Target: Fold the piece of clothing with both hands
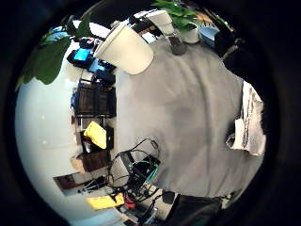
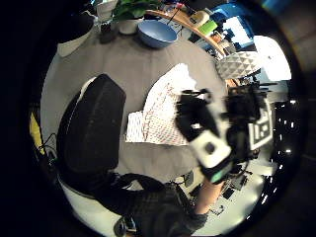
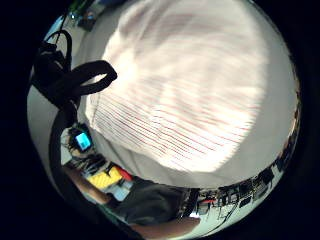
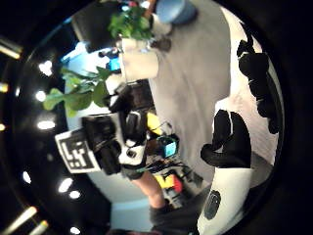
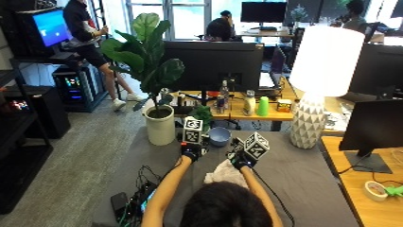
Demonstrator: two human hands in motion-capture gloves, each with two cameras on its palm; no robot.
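Note:
A white garment (image 5: pixel 222 174) with thin red stripes lies bunched on the grey table (image 5: pixel 296 165), just in front of me. My right hand (image 5: pixel 241 161) is at its far edge. In the left thumb side palm view that hand (image 2: pixel 197 121) curls its fingers over the cloth's (image 2: pixel 158 113) edge and pinches it. The striped cloth (image 3: pixel 190 85) fills the right little finger side palm view. My left hand (image 5: pixel 190 152) hovers over bare table to the left of the garment, holding nothing; its thumb (image 2: pixel 94 133) shows relaxed.
A blue bowl (image 5: pixel 219 136) stands just beyond my hands, beside a small potted plant (image 5: pixel 201 115). A white pot with a tall plant (image 5: pixel 160 128) is at the far left corner, a white lamp (image 5: pixel 308 125) at the far right. Cables (image 5: pixel 135 198) hang off the near left edge.

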